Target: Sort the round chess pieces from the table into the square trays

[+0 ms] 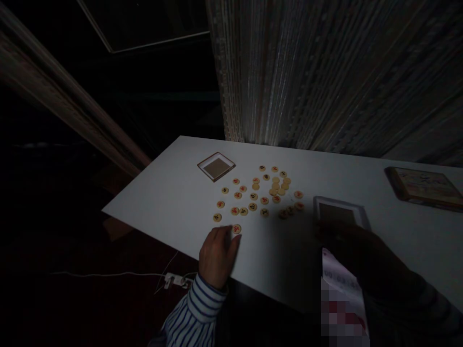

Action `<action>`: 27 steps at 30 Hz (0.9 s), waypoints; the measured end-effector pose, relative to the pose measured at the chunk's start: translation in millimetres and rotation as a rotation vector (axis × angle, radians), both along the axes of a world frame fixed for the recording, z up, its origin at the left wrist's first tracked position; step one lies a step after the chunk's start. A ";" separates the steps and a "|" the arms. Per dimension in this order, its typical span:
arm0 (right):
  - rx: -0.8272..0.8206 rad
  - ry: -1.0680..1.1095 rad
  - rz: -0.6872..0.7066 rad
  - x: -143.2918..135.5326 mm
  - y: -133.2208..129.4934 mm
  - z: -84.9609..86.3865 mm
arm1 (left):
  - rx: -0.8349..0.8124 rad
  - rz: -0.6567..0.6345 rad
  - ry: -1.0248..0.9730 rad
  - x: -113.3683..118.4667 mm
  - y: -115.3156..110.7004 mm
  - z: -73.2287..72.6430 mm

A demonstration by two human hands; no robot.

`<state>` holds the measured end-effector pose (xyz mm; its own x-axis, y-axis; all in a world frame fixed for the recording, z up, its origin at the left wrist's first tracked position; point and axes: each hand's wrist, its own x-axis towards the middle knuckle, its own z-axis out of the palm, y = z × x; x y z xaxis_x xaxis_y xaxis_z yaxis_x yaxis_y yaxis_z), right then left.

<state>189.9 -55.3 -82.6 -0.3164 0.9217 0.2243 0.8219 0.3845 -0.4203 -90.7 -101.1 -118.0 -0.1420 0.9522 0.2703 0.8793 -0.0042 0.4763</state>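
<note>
My left hand (216, 255), in a striped cuff, is low over the white table's near edge. Its thumb and forefinger are apart, with a round wooden Chinese chess piece (236, 229) bearing a red character right at the fingertips. More chess pieces (253, 196) lie scattered beyond it, some with red characters, some with black, and several blank side up. In deep shadow, my right hand (347, 246) is at the near edge of an open shallow box tray (338, 213); its fingers are too dark to make out. Just below it is a lit phone (340, 274) showing a timer.
Another shallow box part (216, 166) lies on the far left of the table (162, 193). A flat box with a printed top (427, 185) is at the far right. String curtains (282, 72) hang behind. A white power strip (175, 279) with cables is below the table's left side.
</note>
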 end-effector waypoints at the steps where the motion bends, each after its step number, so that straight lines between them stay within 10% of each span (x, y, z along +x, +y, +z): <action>1: 0.010 -0.029 0.018 -4.8 1.4 -1.2 | -0.019 0.011 0.016 -1.7 1.1 -0.7; 27: 0.194 -0.227 0.414 -86.3 15.8 0.5 | -0.157 0.144 0.047 -52.2 27.7 0.5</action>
